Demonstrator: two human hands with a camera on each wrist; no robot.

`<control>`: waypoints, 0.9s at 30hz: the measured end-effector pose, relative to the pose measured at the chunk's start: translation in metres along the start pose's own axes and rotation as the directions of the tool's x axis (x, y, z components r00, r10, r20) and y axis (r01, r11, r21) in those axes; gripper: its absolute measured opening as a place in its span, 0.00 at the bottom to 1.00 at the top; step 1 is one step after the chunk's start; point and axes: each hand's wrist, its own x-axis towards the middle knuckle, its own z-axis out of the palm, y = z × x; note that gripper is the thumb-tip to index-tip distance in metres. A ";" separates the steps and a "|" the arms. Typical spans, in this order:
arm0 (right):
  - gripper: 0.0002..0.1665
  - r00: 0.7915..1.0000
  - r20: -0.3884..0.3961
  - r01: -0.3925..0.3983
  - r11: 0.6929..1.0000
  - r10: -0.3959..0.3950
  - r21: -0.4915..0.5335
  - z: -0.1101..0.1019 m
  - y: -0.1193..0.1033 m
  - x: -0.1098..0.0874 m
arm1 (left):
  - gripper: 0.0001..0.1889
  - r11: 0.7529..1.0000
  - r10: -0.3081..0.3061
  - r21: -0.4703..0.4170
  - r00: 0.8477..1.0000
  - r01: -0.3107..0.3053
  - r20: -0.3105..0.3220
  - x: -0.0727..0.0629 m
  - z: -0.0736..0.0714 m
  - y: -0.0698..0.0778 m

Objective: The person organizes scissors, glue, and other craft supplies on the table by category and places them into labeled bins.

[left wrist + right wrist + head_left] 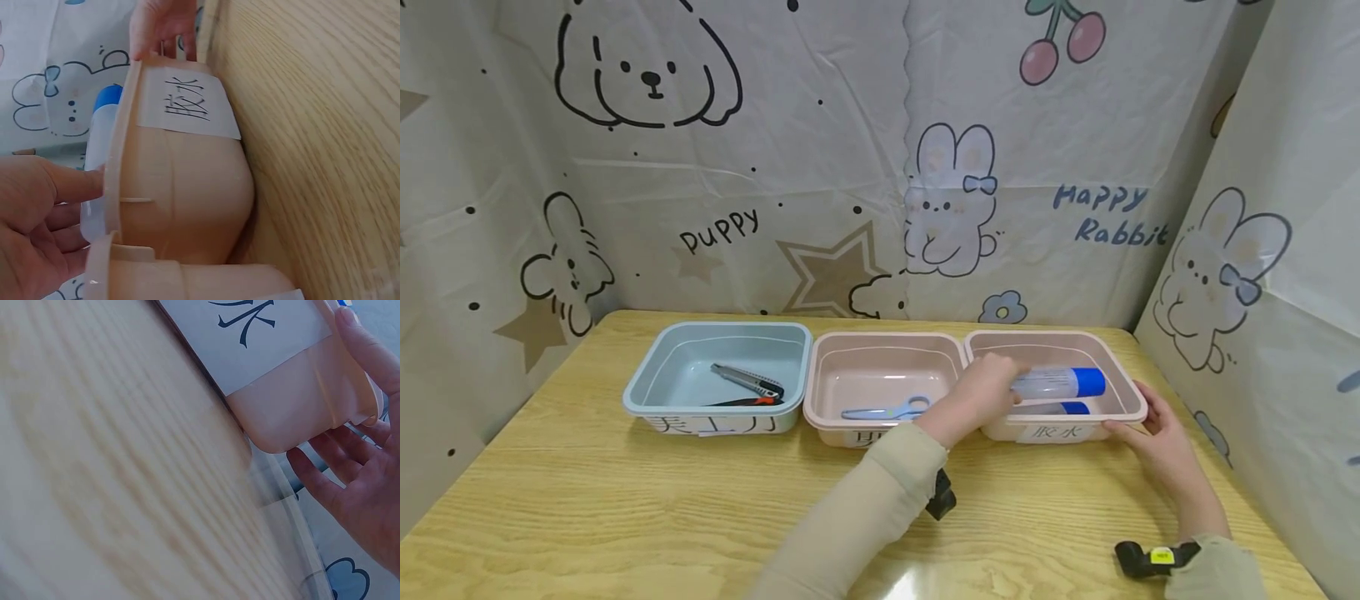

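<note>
My left hand (981,396) reaches into the right-hand pink plastic box (1123,400) and grips the end of a clear glue bottle (1048,383) with a blue cap. In the left wrist view, that glue bottle (100,140) shows above the box rim, thumb on the near side and fingers behind. A second blue-capped bottle (1075,408) lies lower in the box, partly hidden by the front wall. My right hand (1168,446) holds the box's right end; in the right wrist view its thumb is at the rim and its fingers (315,478) touch the end wall.
Left of this box stands another pink box (887,344) with blue scissors (887,412) in it. A light blue box (718,333) at the left holds utility knives (748,381). Paper labels mark the fronts. Printed curtains hang behind and beside the wooden table (625,517).
</note>
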 end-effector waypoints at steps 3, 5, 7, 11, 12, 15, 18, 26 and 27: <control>0.49 1.000 -0.001 0.013 1.000 -0.013 0.003 0.000 0.001 0.000 | 0.24 0.999 -0.017 0.047 1.000 0.016 0.005 0.001 0.004 -0.003; 0.49 1.000 -0.002 0.023 1.000 -0.023 0.001 0.000 0.001 0.001 | 0.22 0.997 -0.027 0.079 1.000 0.027 0.003 0.002 0.006 -0.004; 0.49 0.999 -0.002 0.037 0.999 -0.037 0.002 0.000 0.002 0.001 | 0.20 0.995 -0.041 0.095 0.999 0.041 -0.002 0.003 0.008 -0.005; 0.49 0.998 -0.011 0.058 0.998 -0.058 -0.007 0.002 0.002 0.003 | 0.21 0.994 -0.074 0.077 0.997 0.074 0.004 0.006 0.013 -0.007; 0.49 0.998 -0.012 0.060 0.998 -0.060 -0.009 0.002 0.002 0.003 | 0.21 0.994 -0.077 0.076 0.997 0.076 0.006 0.006 0.014 -0.007; 0.49 0.998 -0.007 0.058 0.998 -0.058 -0.019 0.003 0.001 0.005 | 0.20 0.993 -0.083 0.085 0.997 0.082 0.008 0.007 0.015 -0.009; 0.50 0.999 0.004 0.051 0.998 -0.051 -0.031 0.004 0.000 0.005 | 0.18 0.992 -0.058 0.110 0.998 0.058 -0.007 0.005 0.008 -0.010; 0.45 0.995 -0.021 0.102 0.995 -0.102 0.002 -0.003 0.007 0.006 | 0.17 0.999 0.040 0.027 0.998 -0.039 -0.041 -0.031 -0.027 -0.030; 0.43 0.991 -0.050 0.127 0.992 -0.127 -0.003 -0.004 0.012 0.009 | 0.16 0.999 0.045 0.014 0.998 -0.044 -0.053 -0.038 -0.031 -0.037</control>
